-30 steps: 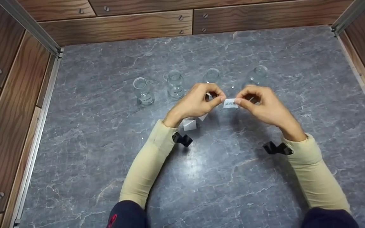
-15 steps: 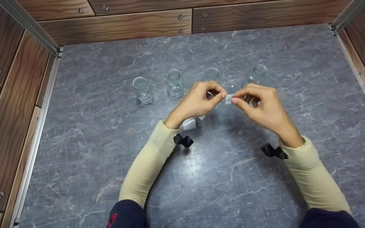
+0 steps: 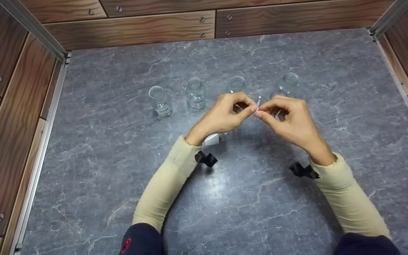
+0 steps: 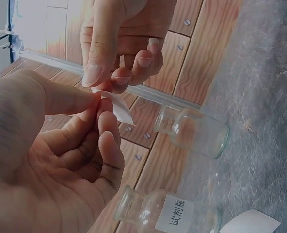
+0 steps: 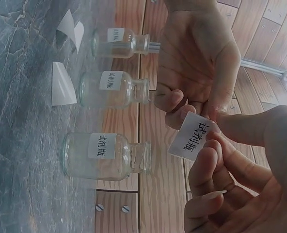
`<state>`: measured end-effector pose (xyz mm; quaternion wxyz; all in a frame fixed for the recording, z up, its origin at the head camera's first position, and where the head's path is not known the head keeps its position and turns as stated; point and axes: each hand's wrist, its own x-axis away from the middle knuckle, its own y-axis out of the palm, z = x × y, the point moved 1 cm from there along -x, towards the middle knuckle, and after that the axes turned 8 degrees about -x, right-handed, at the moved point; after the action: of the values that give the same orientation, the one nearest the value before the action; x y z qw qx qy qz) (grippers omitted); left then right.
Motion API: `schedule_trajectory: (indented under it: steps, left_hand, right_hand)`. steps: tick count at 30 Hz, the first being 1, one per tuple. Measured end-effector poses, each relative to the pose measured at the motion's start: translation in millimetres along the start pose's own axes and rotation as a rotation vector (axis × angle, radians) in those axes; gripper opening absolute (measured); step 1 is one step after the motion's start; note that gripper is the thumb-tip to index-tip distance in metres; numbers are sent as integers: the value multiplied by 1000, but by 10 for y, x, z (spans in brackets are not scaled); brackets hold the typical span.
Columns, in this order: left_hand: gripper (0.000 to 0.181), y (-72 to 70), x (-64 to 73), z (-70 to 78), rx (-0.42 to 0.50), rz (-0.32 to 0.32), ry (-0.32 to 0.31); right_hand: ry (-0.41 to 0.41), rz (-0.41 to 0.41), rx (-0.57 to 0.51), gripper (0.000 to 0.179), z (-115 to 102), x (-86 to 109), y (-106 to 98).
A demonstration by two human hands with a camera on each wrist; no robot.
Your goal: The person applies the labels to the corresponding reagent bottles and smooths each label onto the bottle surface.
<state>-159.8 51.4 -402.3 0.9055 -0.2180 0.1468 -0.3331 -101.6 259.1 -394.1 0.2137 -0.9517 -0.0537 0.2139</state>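
Observation:
A small white label (image 5: 189, 136) with printed characters is held up between both hands, seen nearly edge-on in the head view. My left hand (image 3: 227, 111) pinches it by thumb and forefinger; the left wrist view shows the label's blank side (image 4: 120, 110) curling out from that grip. My right hand (image 3: 289, 118) pinches the label from the other side, fingertips right beside the left ones. Behind the hands stand a glass bottle (image 3: 237, 83) and an unlabelled glass bottle (image 4: 197, 131). Further left are two more bottles (image 3: 195, 92) (image 3: 160, 101) bearing similar labels.
Curled white paper pieces (image 3: 212, 139) lie on the grey marbled table (image 3: 119, 159), close to the left wrist. Wood-patterned walls (image 3: 136, 28) enclose the back and sides. Black wrist cameras (image 3: 207, 159) stick out from both sleeves.
The label has turned from facing the head camera to nearly edge-on. My right hand has moved slightly left, bringing both hands' fingertips together. The bottles have stayed put.

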Motion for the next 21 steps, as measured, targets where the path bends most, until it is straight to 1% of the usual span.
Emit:
schedule_trajectory:
  steps: [6,9,21]
  left_hand:
    - [17,7,-5,-4,-6,0,24]
    - [17,14,-8,-14,1,3,33]
    - [14,-7,1,-7,34,32,5]
  right_hand:
    - [5,5,-25,5,-3,0,3]
    - [23,0,-43,2,-9,-3,1]
    - [135,2,-115,9,7,-19,-57]
